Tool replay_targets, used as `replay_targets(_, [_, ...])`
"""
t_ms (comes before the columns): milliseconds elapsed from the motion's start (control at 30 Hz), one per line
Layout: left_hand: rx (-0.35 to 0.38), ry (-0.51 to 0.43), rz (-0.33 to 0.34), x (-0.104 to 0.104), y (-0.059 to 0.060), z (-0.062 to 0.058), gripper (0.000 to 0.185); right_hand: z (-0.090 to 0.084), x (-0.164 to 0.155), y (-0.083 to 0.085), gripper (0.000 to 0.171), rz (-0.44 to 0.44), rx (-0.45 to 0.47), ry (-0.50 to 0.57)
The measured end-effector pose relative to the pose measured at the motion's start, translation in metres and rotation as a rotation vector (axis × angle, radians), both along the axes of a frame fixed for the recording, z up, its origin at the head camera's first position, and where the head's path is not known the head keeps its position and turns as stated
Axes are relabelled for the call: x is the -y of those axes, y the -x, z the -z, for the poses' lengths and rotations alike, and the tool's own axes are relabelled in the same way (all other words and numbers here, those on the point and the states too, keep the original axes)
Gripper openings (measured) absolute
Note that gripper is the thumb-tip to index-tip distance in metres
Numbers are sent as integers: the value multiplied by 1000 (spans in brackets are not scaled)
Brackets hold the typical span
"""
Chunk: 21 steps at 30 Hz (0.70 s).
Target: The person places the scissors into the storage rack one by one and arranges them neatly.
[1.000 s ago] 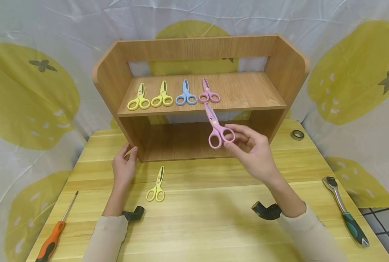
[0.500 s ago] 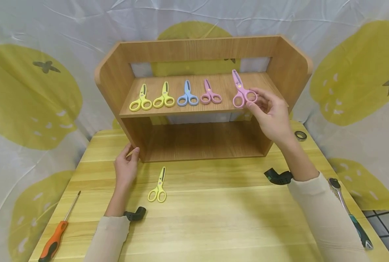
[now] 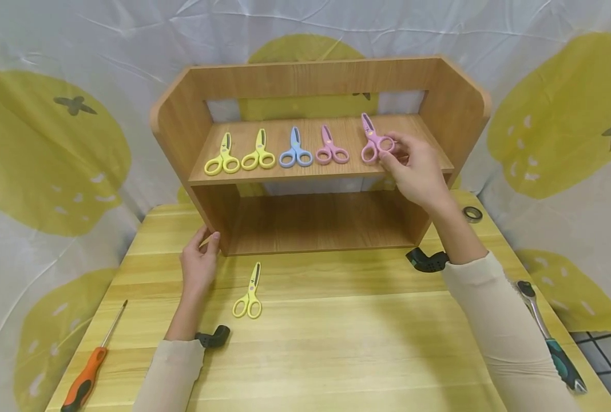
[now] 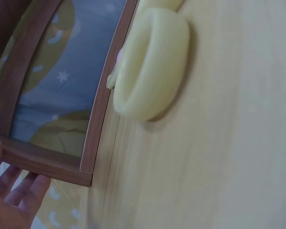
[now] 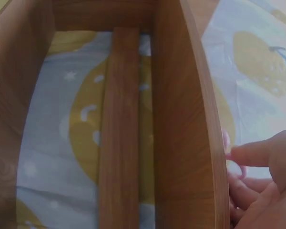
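Note:
My right hand (image 3: 419,169) pinches one handle ring of pink scissors (image 3: 369,140) between thumb and fingers, over the right part of the upper board of a wooden shelf (image 3: 316,176). Their blades point to the back. Left of them on that board lie a second pink pair (image 3: 331,151), blue scissors (image 3: 296,153) and two yellow pairs, one yellow pair (image 3: 258,153) beside the other. My left hand (image 3: 198,263) grips the lower left side panel (image 4: 43,167) of the shelf, thumb at its edge. In the right wrist view the upper board hides most of the held scissors.
More yellow scissors (image 3: 248,297) lie on the table (image 3: 326,355) in front of the shelf. An orange-handled screwdriver (image 3: 89,369) is at the left, a ratchet wrench (image 3: 550,337) at the right, partly behind the right sleeve. A roll of black tape (image 3: 472,214) lies beside the shelf.
My right hand has carried the pink scissors up and right from in front of the shelf to over its upper board, then slightly left and lower. The left hand has stayed on the panel.

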<state>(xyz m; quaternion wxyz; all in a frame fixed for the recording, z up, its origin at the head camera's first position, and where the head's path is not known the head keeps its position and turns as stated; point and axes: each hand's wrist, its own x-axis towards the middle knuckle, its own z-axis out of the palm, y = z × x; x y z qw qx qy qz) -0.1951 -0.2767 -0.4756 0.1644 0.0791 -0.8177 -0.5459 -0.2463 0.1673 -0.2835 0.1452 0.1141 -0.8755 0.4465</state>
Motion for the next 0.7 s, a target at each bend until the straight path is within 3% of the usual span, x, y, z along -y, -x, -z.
replay_targets(333, [6,-3,-3,1,0,-4,50,-5,7,4,42,16,-4,-190])
replay_targets(700, [-1,9,4,0,-1,-2,50,-1,6,5,45,4,-9,-233])
